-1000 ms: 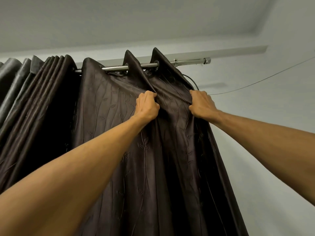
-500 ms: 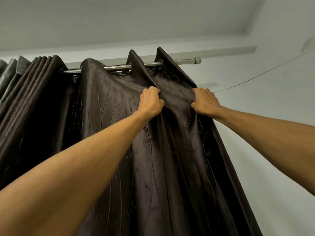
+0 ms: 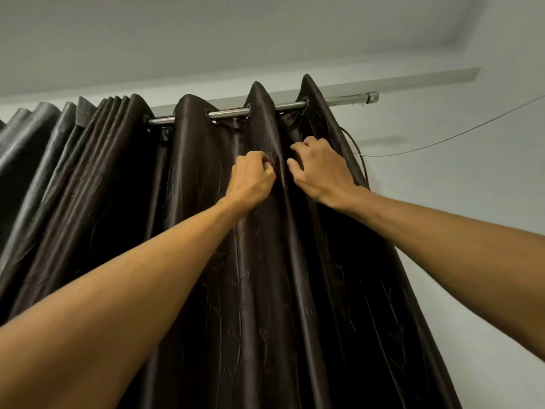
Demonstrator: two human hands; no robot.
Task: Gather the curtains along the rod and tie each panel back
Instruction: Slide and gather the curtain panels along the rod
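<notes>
Seen from below, a dark curtain (image 3: 206, 178) hangs by eyelets from a rod (image 3: 228, 113), with the left hand (image 3: 252, 180) and right hand (image 3: 320, 169) each pinching neighbouring folds just beneath it; sliding both folds left together, near the rod, should avoid snagging.

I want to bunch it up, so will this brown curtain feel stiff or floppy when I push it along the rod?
Probably floppy: the brown curtain hangs in soft folds and bunches at the left hand. Its sheen suggests slippery fabric, so grip firmly. It should likely glide along the smooth metal rod.
</notes>
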